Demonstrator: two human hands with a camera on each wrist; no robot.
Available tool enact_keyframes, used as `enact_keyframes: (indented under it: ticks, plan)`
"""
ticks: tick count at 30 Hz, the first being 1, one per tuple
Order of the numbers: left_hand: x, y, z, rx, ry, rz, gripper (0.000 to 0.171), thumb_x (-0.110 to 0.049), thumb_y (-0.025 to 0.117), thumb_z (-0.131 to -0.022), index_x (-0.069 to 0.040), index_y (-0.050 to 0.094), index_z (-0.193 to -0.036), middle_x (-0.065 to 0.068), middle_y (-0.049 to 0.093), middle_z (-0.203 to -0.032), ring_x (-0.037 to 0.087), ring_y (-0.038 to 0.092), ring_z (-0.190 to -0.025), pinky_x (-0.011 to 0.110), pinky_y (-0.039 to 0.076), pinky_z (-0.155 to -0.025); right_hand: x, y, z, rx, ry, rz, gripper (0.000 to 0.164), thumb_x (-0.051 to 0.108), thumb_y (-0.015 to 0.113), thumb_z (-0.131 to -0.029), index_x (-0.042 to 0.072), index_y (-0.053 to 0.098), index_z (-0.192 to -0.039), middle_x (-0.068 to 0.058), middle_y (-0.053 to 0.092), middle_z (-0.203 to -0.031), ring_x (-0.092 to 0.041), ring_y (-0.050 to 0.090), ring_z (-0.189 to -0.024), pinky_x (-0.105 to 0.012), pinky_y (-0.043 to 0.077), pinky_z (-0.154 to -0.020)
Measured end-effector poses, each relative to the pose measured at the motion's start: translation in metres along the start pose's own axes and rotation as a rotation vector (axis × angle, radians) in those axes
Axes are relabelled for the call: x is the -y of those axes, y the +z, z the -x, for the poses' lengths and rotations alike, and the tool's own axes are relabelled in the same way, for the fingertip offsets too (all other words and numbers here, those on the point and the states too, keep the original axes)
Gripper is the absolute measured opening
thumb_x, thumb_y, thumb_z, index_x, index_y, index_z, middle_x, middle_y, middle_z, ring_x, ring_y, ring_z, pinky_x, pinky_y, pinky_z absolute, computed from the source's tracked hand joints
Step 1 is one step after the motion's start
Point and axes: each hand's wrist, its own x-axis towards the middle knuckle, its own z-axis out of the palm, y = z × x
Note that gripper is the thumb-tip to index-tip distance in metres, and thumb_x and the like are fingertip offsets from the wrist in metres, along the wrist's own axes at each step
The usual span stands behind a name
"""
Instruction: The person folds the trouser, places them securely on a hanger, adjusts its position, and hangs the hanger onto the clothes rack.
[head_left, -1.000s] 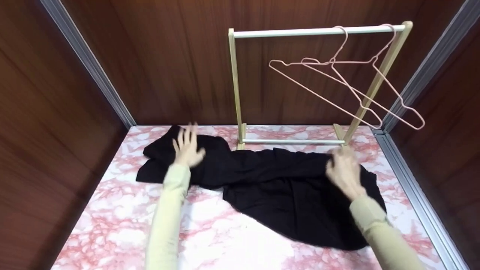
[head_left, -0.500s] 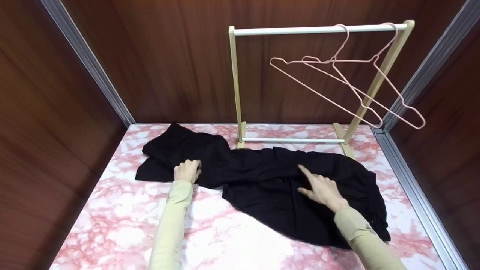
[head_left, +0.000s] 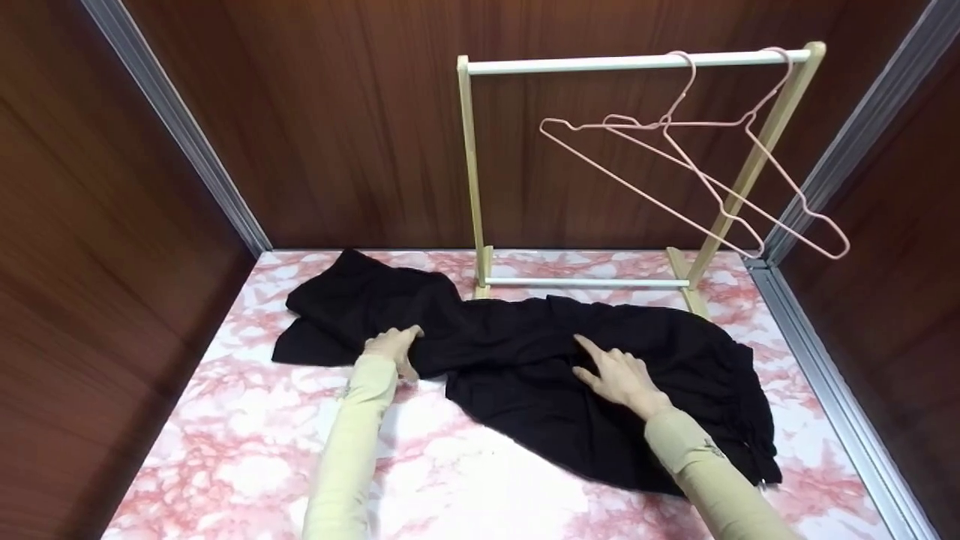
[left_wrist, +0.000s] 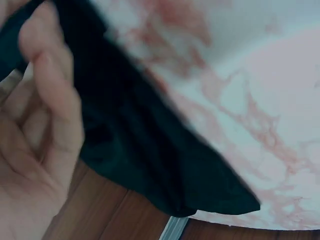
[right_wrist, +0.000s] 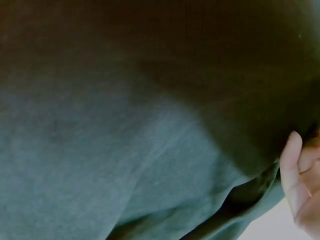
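Black trousers (head_left: pixel 525 334) lie spread across the table, with the gathered waistband (head_left: pixel 754 412) to the right and the legs to the left. My left hand (head_left: pixel 390 346) holds the near edge of the upper leg, fingers over the cloth and thumb below. In the left wrist view, dark cloth (left_wrist: pixel 145 135) runs beside the curled fingers (left_wrist: pixel 55 85). My right hand (head_left: pixel 622 379) rests at the leg's folded edge, index finger and thumb stretched apart. Only the thumb (right_wrist: pixel 291 155) and part of the palm show in the right wrist view, against the cloth (right_wrist: pixel 100 150).
A small rack (head_left: pixel 472 172) with a white top rail stands behind the trousers. Two pink hangers (head_left: pixel 679 161) hang at its right end. The marbled pink-and-white table (head_left: pixel 247 450) is bounded by dark wood panels (head_left: pixel 337 127) and metal edge strips.
My left hand has come down from above the leg to its near edge and slid slightly right. My right hand has moved left from near the waistband to the leg's middle.
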Motion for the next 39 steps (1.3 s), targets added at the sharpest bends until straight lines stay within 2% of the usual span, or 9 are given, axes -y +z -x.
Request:
enact_keyframes:
  ticks: [6, 12, 16, 19, 23, 27, 30, 35, 39]
  plan:
    - [-0.002, 0.010, -0.005, -0.206, 0.005, 0.045, 0.015, -0.015, 0.066, -0.092, -0.011, 0.067, -0.106, 0.023, 0.070, -0.101, 0.045, 0.069, -0.100, 0.059, 0.054, -0.085, 0.000, 0.005, -0.003, -0.064, 0.076, -0.055, 0.023, 0.018, 0.064, -0.092, 0.010, 0.062, -0.114, -0.023, 0.071, -0.095, -0.049, 0.067, -0.084, -0.058, 0.054, -0.065]
    - [-0.014, -0.002, -0.013, -0.478, -0.043, 0.325, 0.015, -0.023, 0.053, -0.103, -0.013, 0.060, -0.112, 0.014, 0.073, -0.087, 0.042, 0.070, -0.094, 0.057, 0.055, -0.083, -0.001, 0.005, -0.005, -0.205, 0.169, -0.104, 0.008, 0.011, 0.057, -0.092, 0.010, 0.054, -0.099, -0.019, 0.069, -0.084, -0.050, 0.066, -0.078, -0.058, 0.052, -0.061]
    - [-0.029, -0.014, -0.025, -0.639, 0.046, 0.549, 0.024, -0.020, 0.050, -0.104, -0.010, 0.056, -0.125, 0.015, 0.076, -0.111, 0.038, 0.069, -0.109, 0.054, 0.053, -0.095, 0.001, 0.001, -0.007, -0.294, 0.226, -0.151, 0.009, 0.018, 0.050, -0.101, 0.012, 0.052, -0.106, -0.020, 0.072, -0.091, -0.051, 0.067, -0.079, -0.059, 0.050, -0.062]
    - [-0.037, -0.016, -0.032, -0.539, 0.124, 0.602, 0.056, -0.009, 0.052, -0.099, -0.013, 0.033, -0.151, 0.023, 0.047, -0.153, 0.040, 0.042, -0.145, 0.061, 0.034, -0.117, 0.002, 0.001, -0.005, -0.297, 0.224, -0.192, 0.017, 0.013, 0.049, -0.099, 0.014, 0.051, -0.116, -0.019, 0.073, -0.099, -0.048, 0.068, -0.081, -0.057, 0.050, -0.062]
    - [-0.034, -0.002, -0.031, -0.292, 0.100, 0.427, 0.096, -0.001, 0.055, -0.090, -0.023, -0.005, -0.162, 0.018, 0.025, -0.166, 0.040, 0.020, -0.155, 0.070, 0.018, -0.120, 0.001, 0.005, 0.003, -0.240, 0.189, -0.232, 0.027, 0.009, 0.055, -0.095, 0.013, 0.049, -0.121, -0.016, 0.071, -0.110, -0.045, 0.069, -0.090, -0.057, 0.052, -0.066]
    - [-0.021, 0.017, -0.024, -0.277, 0.040, 0.253, 0.065, -0.001, 0.060, -0.085, -0.011, 0.035, -0.144, 0.015, 0.061, -0.140, 0.044, 0.056, -0.129, 0.064, 0.040, -0.109, -0.004, 0.005, 0.017, -0.244, 0.137, -0.142, 0.017, 0.018, 0.066, -0.090, 0.012, 0.057, -0.103, -0.013, 0.066, -0.104, -0.043, 0.065, -0.096, -0.057, 0.052, -0.074]
    - [-0.011, 0.026, -0.019, -0.263, 0.007, 0.168, 0.040, -0.001, 0.063, -0.081, -0.009, 0.050, -0.118, 0.017, 0.067, -0.125, 0.045, 0.061, -0.119, 0.064, 0.041, -0.106, -0.009, -0.001, 0.029, -0.203, 0.149, -0.034, 0.023, 0.029, 0.071, -0.086, 0.011, 0.061, -0.096, -0.015, 0.063, -0.106, -0.044, 0.059, -0.104, -0.060, 0.048, -0.083]
    - [0.001, 0.039, -0.010, -0.143, -0.030, 0.045, 0.066, -0.001, 0.073, -0.081, -0.016, 0.048, -0.141, 0.015, 0.054, -0.145, 0.041, 0.047, -0.137, 0.066, 0.031, -0.115, -0.019, -0.017, 0.049, 0.127, 0.295, -0.030, 0.074, 0.040, 0.080, -0.079, 0.008, 0.049, -0.138, -0.031, 0.044, -0.137, -0.058, 0.038, -0.128, -0.080, 0.038, -0.091]
    - [0.009, 0.048, -0.006, -0.171, -0.052, -0.006, 0.063, -0.006, 0.070, -0.086, -0.018, 0.050, -0.144, 0.018, 0.052, -0.143, 0.042, 0.047, -0.134, 0.062, 0.038, -0.110, -0.032, -0.023, 0.057, 0.316, 0.398, -0.105, 0.109, 0.041, 0.088, -0.071, 0.012, 0.026, -0.156, -0.038, 0.023, -0.149, -0.067, 0.021, -0.135, -0.089, 0.033, -0.088]
